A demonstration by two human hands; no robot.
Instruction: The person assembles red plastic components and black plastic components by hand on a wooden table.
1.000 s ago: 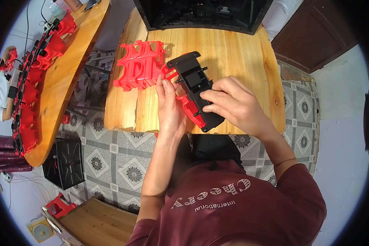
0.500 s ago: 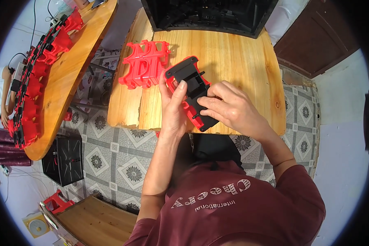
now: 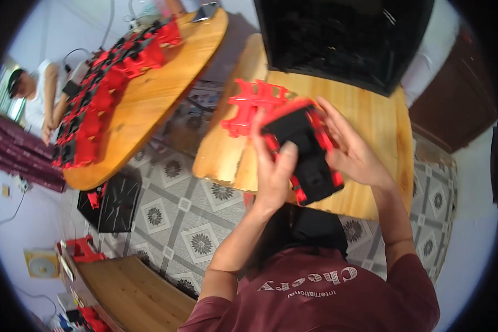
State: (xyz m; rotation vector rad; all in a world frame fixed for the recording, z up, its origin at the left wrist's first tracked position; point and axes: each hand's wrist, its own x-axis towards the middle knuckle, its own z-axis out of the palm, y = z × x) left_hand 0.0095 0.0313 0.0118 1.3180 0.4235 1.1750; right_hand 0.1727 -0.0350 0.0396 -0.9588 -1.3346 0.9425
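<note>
Left hand (image 3: 272, 176) fingers curled, thumb pressed on the black and red plastic assembly (image 3: 306, 150); right hand (image 3: 353, 150) fingers spread along its far edge. Held tilted just above the wooden table (image 3: 371, 113), beside the red lattice part (image 3: 252, 102). Advisable: squeeze evenly from both sides, keep edges aligned

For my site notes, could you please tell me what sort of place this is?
Probably a small, home-like assembly workshop: wooden tables on patterned tile floor, a long row of red-and-black plastic parts on the neighbouring table, and both hands holding a similar black-and-red plastic assembly.
</note>
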